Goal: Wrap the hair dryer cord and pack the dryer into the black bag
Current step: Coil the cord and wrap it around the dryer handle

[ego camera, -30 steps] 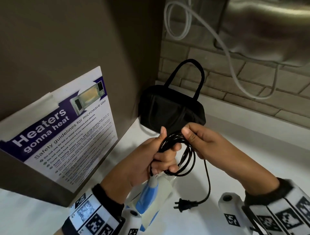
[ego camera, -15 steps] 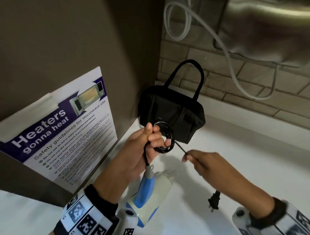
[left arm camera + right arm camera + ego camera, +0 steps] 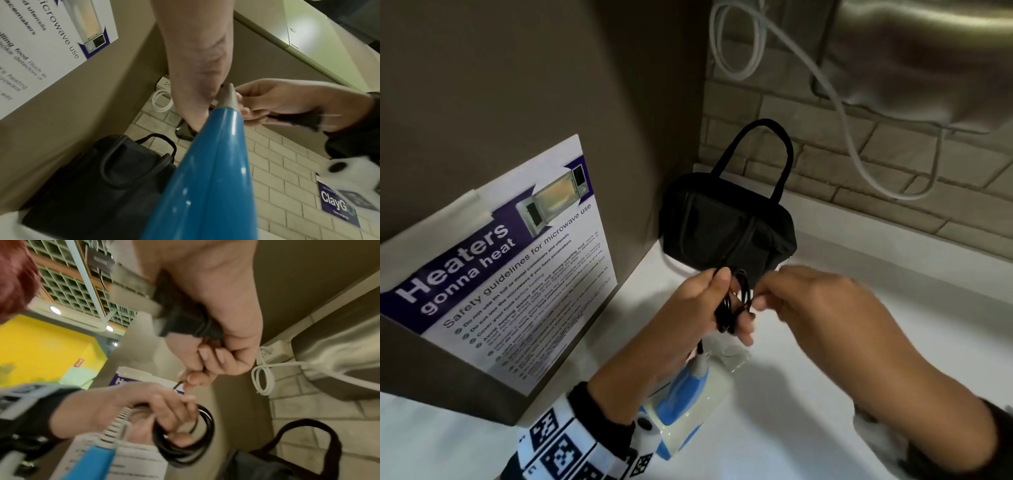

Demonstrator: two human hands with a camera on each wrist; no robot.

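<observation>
The white and blue hair dryer [image 3: 688, 401] hangs below my left hand [image 3: 698, 308], its blue handle [image 3: 207, 178] filling the left wrist view. My left hand grips the coiled black cord [image 3: 736, 301], whose loops [image 3: 185, 447] wrap around its fingers. My right hand [image 3: 801, 301] is right beside the coil; it holds the black plug [image 3: 185, 321] in its palm and pinches the cord end [image 3: 179, 383] with its fingertips. The black bag [image 3: 726, 233] stands just behind both hands on the white counter, handle up; I cannot tell whether it is zipped.
A brown cabinet side with a microwave safety poster [image 3: 517, 267] stands at the left. A brick wall [image 3: 842, 178] with a white cable [image 3: 835, 102] and a power strip [image 3: 273, 352] runs behind the bag. A steel appliance [image 3: 928, 58] hangs at the top right. White counter [image 3: 893, 342] stretches to the right.
The cord loop has shrunk into a tight coil in my left hand. My right hand has drawn in the loose tail, taken the plug into its palm and come back against the coil.
</observation>
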